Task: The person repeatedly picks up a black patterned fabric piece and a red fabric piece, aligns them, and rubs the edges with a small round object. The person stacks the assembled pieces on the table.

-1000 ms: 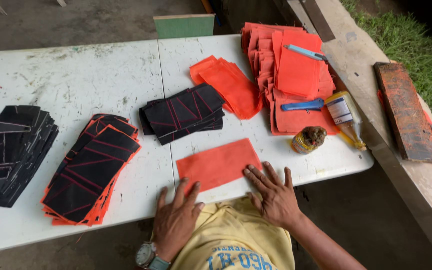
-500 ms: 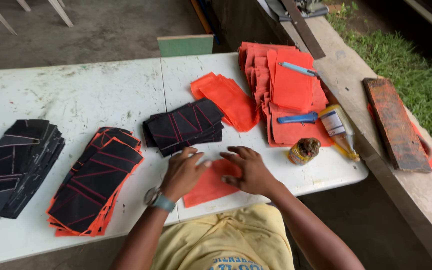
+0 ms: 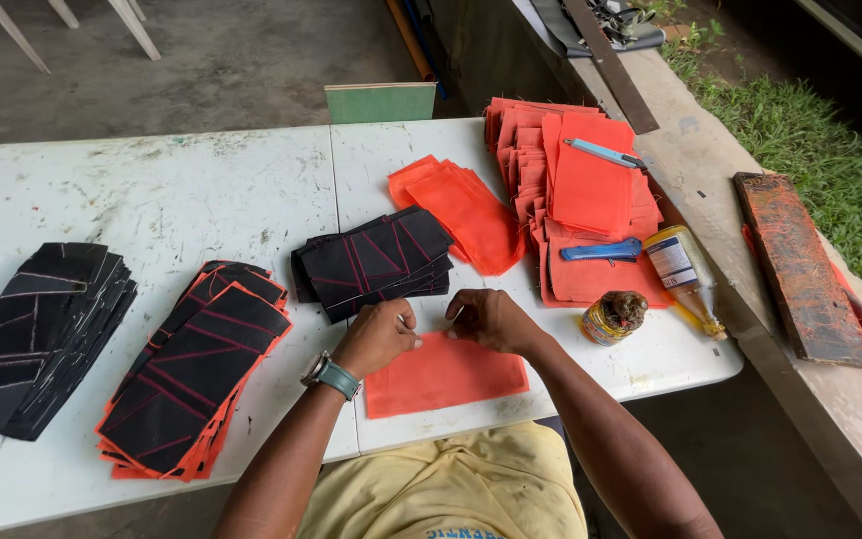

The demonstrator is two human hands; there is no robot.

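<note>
Pinching at the far edge of an orange fabric sheet [image 3: 446, 372], the left hand [image 3: 379, 337] and right hand [image 3: 491, 319] sit close together near the front of the white counter [image 3: 202, 200]. The sheet lies flat between the person's body and a small stack of black stitched pieces [image 3: 376, 262], just short of touching it. Judging from this, the sheet could skew or crease if one hand pulls harder than the other, since both hold only the same short stretch of edge and the rest lies loose. Its near edge lies close to the counter's front, so a tug toward the body might slide it off. A wide sweep of the right forearm could also knock the small open tin [image 3: 615, 317] or the glue bottle [image 3: 685, 269] lying just beside it. Each grip looks nearly closed, fingertips together on the fabric's edge, though whether they clamp the cloth itself or something thin lying on it is too small to tell. A watch [image 3: 331, 375] sits on the left wrist.
</note>
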